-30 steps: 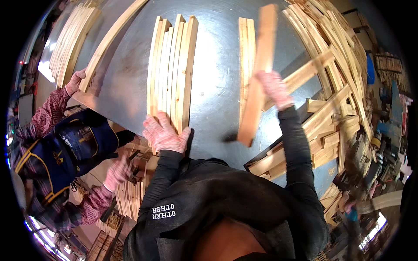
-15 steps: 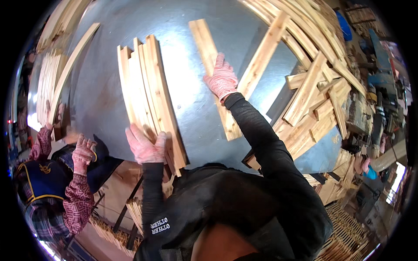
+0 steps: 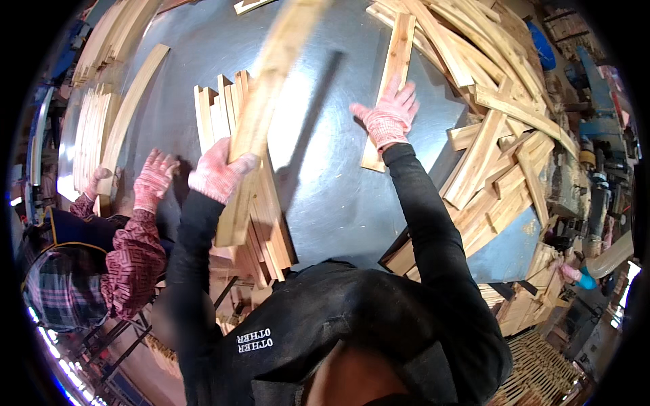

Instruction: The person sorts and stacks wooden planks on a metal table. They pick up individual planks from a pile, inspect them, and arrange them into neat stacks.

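One flat wd plank (image 3: 276, 74) clamped in L grip (image 3: 218, 172); R grip (image 3: 388, 117) splayed over narrow bd (image 3: 398, 53).

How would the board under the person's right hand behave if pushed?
The board would probably slide rather than roll, being flat-sided on a smooth, shiny tabletop. It is likely stiff, judging by its solid-looking wood. Lying broad face up, it seems unlikely to tip.

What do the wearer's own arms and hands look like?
Left hand and right hand wear matching pink-and-white mottled knit gloves. Left sleeve and right sleeve are long, black and fairly close-fitting, reaching the wrists. No cables or printed markings show on either sleeve.
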The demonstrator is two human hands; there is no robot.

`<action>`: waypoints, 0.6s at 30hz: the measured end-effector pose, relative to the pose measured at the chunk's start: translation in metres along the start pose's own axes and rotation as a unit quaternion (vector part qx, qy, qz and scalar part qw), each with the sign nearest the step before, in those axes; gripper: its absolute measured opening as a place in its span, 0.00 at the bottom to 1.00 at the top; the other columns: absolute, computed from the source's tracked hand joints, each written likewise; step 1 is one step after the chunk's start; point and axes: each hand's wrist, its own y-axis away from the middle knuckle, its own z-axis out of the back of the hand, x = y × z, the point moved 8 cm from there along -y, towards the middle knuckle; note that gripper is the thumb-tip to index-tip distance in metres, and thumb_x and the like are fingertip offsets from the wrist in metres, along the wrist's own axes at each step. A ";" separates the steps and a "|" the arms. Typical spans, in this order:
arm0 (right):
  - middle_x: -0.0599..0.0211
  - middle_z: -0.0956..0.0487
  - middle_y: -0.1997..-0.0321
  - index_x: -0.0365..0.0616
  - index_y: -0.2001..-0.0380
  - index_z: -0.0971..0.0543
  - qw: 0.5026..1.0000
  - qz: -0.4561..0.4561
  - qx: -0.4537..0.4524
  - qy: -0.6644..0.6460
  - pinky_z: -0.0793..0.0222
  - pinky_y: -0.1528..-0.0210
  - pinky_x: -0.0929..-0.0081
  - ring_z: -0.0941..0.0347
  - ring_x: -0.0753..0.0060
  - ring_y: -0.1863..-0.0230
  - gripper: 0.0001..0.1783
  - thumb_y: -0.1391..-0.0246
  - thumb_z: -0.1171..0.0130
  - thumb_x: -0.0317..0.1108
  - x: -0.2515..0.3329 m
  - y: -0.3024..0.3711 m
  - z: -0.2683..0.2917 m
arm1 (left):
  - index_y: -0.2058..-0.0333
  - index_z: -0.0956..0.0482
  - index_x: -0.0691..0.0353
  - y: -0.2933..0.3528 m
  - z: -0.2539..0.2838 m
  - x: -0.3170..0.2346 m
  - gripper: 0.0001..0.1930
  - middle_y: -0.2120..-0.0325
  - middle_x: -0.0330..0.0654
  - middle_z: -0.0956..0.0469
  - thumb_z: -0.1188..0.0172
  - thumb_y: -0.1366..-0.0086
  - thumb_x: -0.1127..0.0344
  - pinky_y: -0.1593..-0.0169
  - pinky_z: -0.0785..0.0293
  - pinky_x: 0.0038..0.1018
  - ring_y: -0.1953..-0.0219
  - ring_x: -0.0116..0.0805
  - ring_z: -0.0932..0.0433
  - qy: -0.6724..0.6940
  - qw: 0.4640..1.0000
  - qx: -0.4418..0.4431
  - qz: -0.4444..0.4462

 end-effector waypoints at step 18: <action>0.52 0.27 0.40 0.39 0.34 0.39 0.839 0.046 0.458 -0.291 0.31 0.43 0.71 0.28 0.61 0.43 0.32 0.39 0.50 0.38 0.099 0.194 -0.075 | 0.57 0.30 0.60 -0.028 -0.092 0.121 0.24 0.66 0.46 0.26 0.53 0.33 0.42 0.60 0.29 0.39 0.65 0.44 0.27 0.646 0.708 0.226 0.175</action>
